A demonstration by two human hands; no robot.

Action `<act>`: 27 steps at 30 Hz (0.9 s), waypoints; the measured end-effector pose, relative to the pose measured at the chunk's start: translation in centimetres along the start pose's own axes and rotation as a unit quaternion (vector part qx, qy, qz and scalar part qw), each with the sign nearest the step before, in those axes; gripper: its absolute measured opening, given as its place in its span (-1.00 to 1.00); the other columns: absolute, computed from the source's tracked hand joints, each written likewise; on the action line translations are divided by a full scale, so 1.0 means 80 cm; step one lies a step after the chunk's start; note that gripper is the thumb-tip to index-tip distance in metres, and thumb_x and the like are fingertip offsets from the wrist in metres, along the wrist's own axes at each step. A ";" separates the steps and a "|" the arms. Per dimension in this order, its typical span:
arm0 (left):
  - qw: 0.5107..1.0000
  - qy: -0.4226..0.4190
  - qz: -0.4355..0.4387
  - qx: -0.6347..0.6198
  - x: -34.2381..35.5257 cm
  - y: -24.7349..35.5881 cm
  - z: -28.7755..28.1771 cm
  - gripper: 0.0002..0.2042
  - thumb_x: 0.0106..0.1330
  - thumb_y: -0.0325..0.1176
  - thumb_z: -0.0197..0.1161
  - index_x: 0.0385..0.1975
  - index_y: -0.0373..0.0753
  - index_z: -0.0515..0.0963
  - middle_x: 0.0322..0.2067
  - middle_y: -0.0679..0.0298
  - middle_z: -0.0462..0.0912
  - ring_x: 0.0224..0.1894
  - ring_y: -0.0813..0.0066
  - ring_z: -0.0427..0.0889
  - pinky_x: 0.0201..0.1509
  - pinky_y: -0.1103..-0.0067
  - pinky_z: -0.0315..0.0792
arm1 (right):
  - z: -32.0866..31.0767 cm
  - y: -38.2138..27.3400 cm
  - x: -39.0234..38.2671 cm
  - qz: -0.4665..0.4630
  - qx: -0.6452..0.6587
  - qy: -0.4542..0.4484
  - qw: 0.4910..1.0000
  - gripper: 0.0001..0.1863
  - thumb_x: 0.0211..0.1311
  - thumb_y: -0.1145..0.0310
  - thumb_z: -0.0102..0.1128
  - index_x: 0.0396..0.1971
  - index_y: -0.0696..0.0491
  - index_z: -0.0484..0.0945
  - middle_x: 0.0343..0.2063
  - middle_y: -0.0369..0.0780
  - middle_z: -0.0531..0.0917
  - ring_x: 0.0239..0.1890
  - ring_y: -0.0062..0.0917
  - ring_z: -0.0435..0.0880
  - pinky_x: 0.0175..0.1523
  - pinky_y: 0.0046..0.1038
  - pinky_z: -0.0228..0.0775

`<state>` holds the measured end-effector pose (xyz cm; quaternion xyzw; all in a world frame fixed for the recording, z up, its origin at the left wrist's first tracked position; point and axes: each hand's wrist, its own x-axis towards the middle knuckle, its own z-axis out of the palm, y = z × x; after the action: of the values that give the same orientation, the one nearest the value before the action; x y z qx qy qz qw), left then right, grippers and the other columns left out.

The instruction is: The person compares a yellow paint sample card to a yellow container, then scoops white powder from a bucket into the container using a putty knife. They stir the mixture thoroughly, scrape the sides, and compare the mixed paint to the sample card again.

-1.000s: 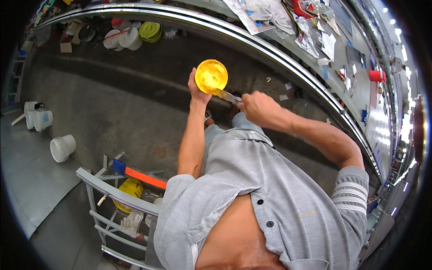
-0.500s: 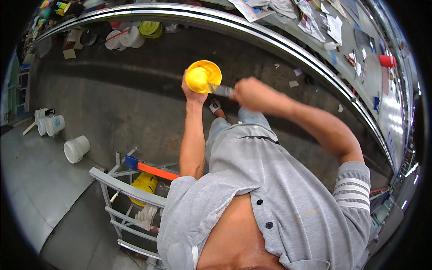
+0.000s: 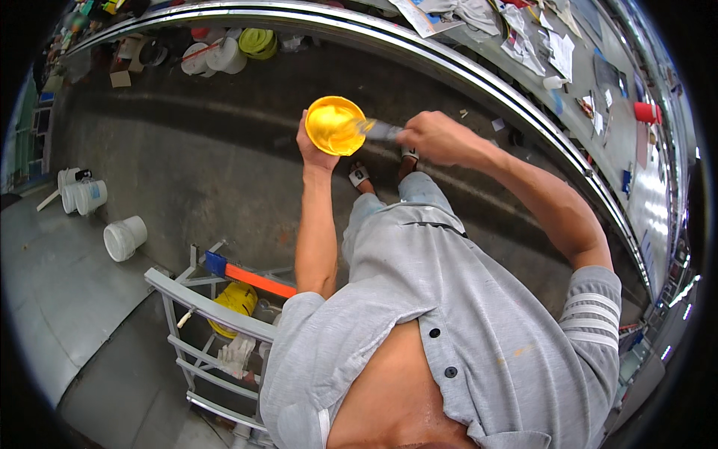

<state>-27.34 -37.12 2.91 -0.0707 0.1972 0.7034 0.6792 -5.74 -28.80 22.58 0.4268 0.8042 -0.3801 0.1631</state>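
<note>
My left hand (image 3: 315,156) is wrapped round a yellow bowl-like tub (image 3: 336,151), held out over the floor with its mouth up. Thick, glossy yellow paste, perhaps paint or ink, (image 3: 327,123) lies inside it. A flat-bladed spatula (image 3: 385,132), blurred by motion, is gripped by my right hand (image 3: 440,138). Its yellow-smeared tip reaches the right rim of the tub. The fingers of my right hand are closed on the handle, which they mostly hide.
A long metal-edged bench (image 3: 449,56) with papers and cloths runs along the far and right sides. White buckets (image 3: 126,238) stand at the left. Close on my left is a grey metal rack (image 3: 217,318), with a yellow bucket (image 3: 238,299) and an orange bar (image 3: 258,280).
The spatula has moved right, from inside the tub to its right rim, with my right hand drawing slightly outward. My left hand still holds the tub, now slightly farther left.
</note>
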 end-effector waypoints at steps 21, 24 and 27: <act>0.997 0.025 0.059 0.046 -0.015 0.025 0.036 -0.46 0.45 0.11 -0.10 0.02 -0.29 0.53 -0.02 0.15 0.64 0.08 0.24 0.60 0.20 0.30 0.48 | -0.025 -0.080 -0.022 -0.046 -0.131 -0.029 0.990 -0.65 0.36 0.23 -0.02 -0.41 0.17 0.64 -0.49 0.04 0.69 -0.40 -0.08 0.72 -0.27 -0.11 0.58; 0.997 -0.028 0.050 0.048 -0.017 0.019 0.055 -0.47 0.46 0.09 -0.09 0.05 -0.26 0.52 0.01 0.16 0.64 0.10 0.26 0.60 0.20 0.30 0.48 | -0.054 -0.035 -0.014 0.013 -0.050 0.018 0.999 -0.71 0.31 0.28 0.05 -0.42 0.20 0.61 -0.51 0.02 0.68 -0.42 -0.06 0.70 -0.31 -0.08 0.55; 1.000 0.005 0.002 0.025 -0.008 0.026 0.042 -0.48 0.46 0.08 -0.09 0.05 -0.25 0.53 0.02 0.17 0.63 0.08 0.23 0.60 0.22 0.28 0.46 | -0.041 -0.058 -0.059 -0.099 -0.302 0.021 0.948 -0.89 0.17 0.39 0.13 -0.45 0.10 0.56 -0.44 0.06 0.65 -0.32 -0.16 0.71 -0.25 -0.14 0.53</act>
<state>-28.77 -36.49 6.60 -0.0562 0.2181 0.6994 0.6783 -6.55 -30.63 29.70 0.2833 0.9230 -0.1243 0.2287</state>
